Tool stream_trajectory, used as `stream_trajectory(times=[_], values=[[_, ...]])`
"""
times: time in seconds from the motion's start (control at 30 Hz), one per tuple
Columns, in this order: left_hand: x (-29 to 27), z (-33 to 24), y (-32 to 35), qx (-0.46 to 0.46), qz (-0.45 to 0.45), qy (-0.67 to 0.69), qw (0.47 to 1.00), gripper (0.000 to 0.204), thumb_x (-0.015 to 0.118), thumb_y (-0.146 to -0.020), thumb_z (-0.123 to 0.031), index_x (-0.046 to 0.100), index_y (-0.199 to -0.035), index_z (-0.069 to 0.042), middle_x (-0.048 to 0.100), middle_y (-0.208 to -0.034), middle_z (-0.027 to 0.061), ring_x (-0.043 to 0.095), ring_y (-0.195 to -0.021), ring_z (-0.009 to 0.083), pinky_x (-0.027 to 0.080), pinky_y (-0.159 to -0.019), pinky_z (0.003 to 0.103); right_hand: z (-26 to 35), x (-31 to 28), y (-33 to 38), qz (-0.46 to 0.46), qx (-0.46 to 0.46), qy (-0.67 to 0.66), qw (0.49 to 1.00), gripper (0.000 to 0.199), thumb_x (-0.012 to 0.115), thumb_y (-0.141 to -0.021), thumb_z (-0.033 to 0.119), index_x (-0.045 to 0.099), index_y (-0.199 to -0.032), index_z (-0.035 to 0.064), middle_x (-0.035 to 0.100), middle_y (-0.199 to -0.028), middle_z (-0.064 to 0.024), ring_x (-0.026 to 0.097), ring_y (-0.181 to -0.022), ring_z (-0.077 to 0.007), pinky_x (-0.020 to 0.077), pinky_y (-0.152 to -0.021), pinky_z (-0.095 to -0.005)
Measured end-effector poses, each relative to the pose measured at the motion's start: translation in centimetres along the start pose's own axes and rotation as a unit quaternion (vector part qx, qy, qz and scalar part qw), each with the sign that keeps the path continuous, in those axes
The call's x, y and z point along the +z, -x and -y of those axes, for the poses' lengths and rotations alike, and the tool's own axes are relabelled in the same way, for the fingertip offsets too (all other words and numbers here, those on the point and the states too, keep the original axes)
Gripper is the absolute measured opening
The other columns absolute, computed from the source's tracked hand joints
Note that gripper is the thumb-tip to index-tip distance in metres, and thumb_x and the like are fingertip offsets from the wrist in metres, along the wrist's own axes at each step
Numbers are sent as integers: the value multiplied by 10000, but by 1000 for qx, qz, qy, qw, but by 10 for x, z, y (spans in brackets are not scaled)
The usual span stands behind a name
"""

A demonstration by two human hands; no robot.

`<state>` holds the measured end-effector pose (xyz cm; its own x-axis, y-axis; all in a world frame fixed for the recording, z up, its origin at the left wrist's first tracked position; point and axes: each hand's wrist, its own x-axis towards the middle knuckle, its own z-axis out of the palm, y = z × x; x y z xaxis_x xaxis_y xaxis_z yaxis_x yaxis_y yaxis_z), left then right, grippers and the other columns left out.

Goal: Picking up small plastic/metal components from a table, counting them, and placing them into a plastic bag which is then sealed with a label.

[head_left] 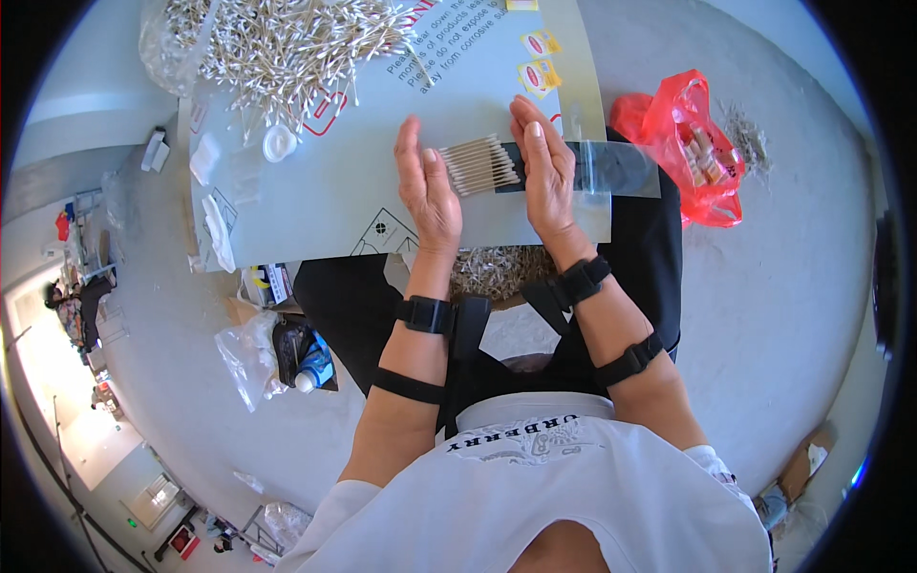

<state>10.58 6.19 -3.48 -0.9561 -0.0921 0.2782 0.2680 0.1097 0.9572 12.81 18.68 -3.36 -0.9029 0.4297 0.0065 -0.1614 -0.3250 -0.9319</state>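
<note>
Head camera, looking down: on a pale board (315, 215) across the person's lap, a neat row of cotton swabs (480, 164) lies between two bare hands. The left hand (430, 196) and right hand (547, 181) are flat, fingers extended and palms turned toward each other, pinching nothing; whether either palm touches the swab tips, I cannot tell. Judging by the layout, this one batch is gathered and roughly lined up, its ends slightly uneven, while a large tangled pile (287, 57) at the board's far left is left unsorted. The row's swabs run side to side, one white tip toward each palm, their right ends angled slightly away from the person. A clear plastic strip (630, 172) reaches rightward from beneath the right hand, toward a red plastic bag (669, 110).
</note>
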Motion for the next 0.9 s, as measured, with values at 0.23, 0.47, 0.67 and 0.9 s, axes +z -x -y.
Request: stream_trajectory(times=[0.23, 0.47, 0.67, 0.9], values=[[40, -2, 8, -42, 48, 29, 998, 456, 408, -1042, -302, 461, -1364, 17, 503, -1365, 167, 469, -1265, 254, 344, -1078, 368, -4, -4, 0, -55, -51, 57, 996, 372, 450, -1035, 227, 580, -1234, -59, 558, -1331, -165, 503, -1240, -232, 359, -1066, -329], [61, -8, 11, -49, 83, 73, 993, 422, 423, -1041, -265, 482, -1350, 15, 509, -1367, 159, 464, -1283, 249, 347, -1087, 369, 16, -34, 4, -56, -50, 68, 995, 389, 441, -1040, 230, 549, -1271, -64, 520, -1370, -156, 491, -1259, -207, 376, -1073, -311], [29, -14, 7, 119, 217, -189, 950, 514, 519, -979, -243, 399, -1421, -8, 396, -1478, 172, 353, -1387, 329, 251, -1150, 451, 56, -66, -1, 108, -108, 360, 920, 436, 619, -892, 87, 533, -1315, 29, 499, -1402, -123, 431, -1336, -264, 359, -1109, -371], [27, -23, 26, 160, 354, -455, 801, 775, 577, -903, -443, 263, -1514, -85, 235, -1579, 123, 195, -1469, 271, 136, -1180, 508, 46, -90, 0, 240, -209, 596, 737, 554, 729, -749, 115, 570, -1280, 101, 524, -1382, -52, 391, -1363, -261, 289, -1148, -435]])
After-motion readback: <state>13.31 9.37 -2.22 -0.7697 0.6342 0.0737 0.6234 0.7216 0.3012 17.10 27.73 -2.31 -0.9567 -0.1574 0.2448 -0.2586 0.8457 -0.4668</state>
